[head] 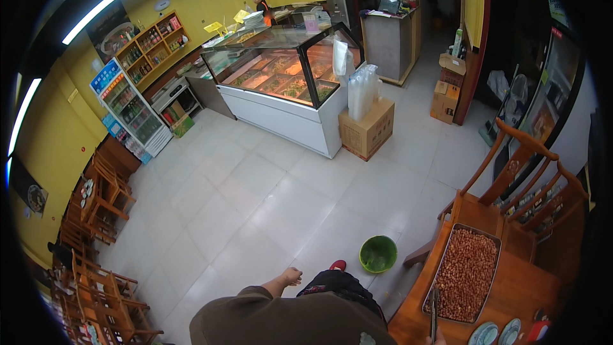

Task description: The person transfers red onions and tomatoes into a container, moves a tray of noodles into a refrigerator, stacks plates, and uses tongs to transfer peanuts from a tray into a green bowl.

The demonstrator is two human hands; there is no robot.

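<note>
My right hand (pixel 439 337) shows only in part at the bottom edge, gripping what look like metal tongs (pixel 434 314). Their far end reaches over the near left corner of a rectangular metal tray (pixel 496 268). Reddish-brown nuts, apparently peanuts (pixel 467 268), fill that tray, which rests on a wooden table (pixel 519 292). Away to the left, my left hand (pixel 292 276) hangs over the tiled floor with its fingers curled and nothing visible in them. A green plastic bin (pixel 378 254) stands on the floor between my legs and the table.
Small dishes (pixel 483 334) sit beside the tray. Wooden chairs (pixel 515 167) back onto the table. Ahead are a glass food display counter (pixel 278 110), a cardboard box (pixel 368 132) with plastic bags and a person (pixel 263 8) behind the counter. A drinks fridge (pixel 131 105) and dining chairs (pixel 112 177) line the left.
</note>
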